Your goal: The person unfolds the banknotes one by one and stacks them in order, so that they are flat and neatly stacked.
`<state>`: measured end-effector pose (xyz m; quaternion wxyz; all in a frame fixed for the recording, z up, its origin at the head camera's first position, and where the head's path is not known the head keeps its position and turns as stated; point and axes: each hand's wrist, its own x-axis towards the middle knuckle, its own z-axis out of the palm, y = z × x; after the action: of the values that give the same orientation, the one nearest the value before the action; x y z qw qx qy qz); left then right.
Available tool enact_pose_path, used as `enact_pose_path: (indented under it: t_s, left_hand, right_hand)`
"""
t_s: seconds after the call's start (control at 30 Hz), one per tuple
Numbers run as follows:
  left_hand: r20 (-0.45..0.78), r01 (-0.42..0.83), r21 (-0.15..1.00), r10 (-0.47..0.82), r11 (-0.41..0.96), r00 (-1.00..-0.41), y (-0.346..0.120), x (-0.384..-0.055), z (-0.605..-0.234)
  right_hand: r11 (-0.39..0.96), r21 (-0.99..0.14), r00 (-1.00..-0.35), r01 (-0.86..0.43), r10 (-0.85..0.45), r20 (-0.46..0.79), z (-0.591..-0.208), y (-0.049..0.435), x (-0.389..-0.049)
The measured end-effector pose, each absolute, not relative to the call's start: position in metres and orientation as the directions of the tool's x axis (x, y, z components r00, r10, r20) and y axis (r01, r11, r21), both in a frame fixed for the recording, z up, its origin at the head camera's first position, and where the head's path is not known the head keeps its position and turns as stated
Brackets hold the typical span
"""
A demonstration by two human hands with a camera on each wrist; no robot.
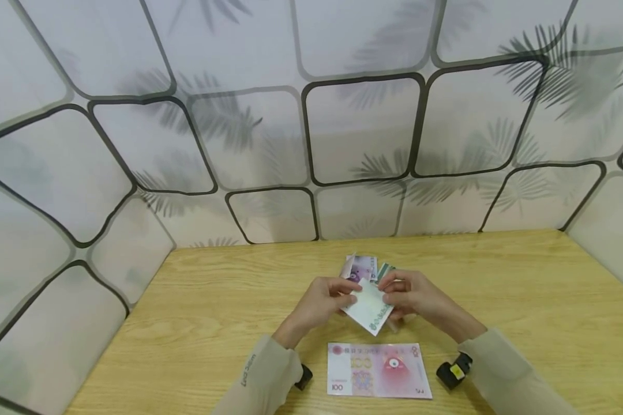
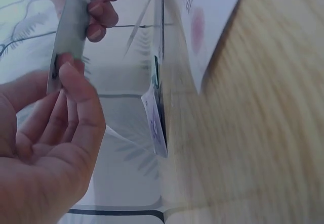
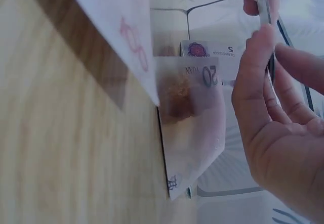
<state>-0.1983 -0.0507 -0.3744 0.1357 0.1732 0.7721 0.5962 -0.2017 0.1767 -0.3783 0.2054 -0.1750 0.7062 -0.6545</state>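
Lettered sleeve [image 1: 267, 377]; pink "100" note [image 1: 376, 383]; pale note [image 1: 367, 305] in both hands' [image 1: 316, 302] [image 1: 420, 297] pinching fingers [image 1: 342, 285]

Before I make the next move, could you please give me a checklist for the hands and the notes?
1. Left hand pinches the pale note: ok.
2. Right hand pinches the same note: ok.
3. Pale note's value readable: cannot tell; its printing is too small.
4. Pink 100 note clear of both hands: ok.
5. Brown 20 note lying flat: not ok; it stands up from the table.
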Motion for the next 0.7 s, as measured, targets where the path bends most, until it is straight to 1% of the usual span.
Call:
enact_pose_path:
  t_s: [0.1,0.17,0.3,0.4,0.53,0.6,0.7]
  left_hand:
    - [0.018,0.105,0.975,0.403,0.194,-0.915,-0.049,-0.192,-0.365]
    - [0.029,0.113,0.976,0.401,0.186,-0.916,-0.049,-0.187,-0.358]
    - [0.041,0.132,0.976,0.446,0.176,-0.894,-0.05,-0.181,-0.351]
    - [0.044,0.162,0.964,0.476,0.21,-0.878,-0.052,-0.183,-0.354]
    - [-0.009,0.164,0.938,0.493,0.306,-0.87,-0.053,-0.19,-0.366]
    - [-0.022,0.178,0.926,0.519,0.333,-0.854,-0.053,-0.193,-0.372]
    - [-0.005,0.246,0.898,0.57,0.363,-0.822,-0.052,-0.191,-0.372]
  right_hand:
    - [0.026,-0.997,-0.855,0.068,-0.514,-0.072,-0.38,0.176,-0.201]
    - [0.008,-0.996,-0.869,0.09,-0.487,-0.082,-0.381,0.175,-0.201]
    - [0.026,-0.995,-0.924,0.095,-0.37,-0.097,-0.38,0.174,-0.2]
    - [0.056,-0.994,-0.947,0.091,-0.304,-0.103,-0.377,0.174,-0.2]
    - [0.07,-0.994,-0.947,0.08,-0.306,-0.097,-0.377,0.176,-0.2]
    - [0.061,-0.995,-0.942,0.08,-0.322,-0.096,-0.377,0.176,-0.2]
    - [0.047,-0.996,-0.934,0.078,-0.347,-0.09,-0.377,0.176,-0.199]
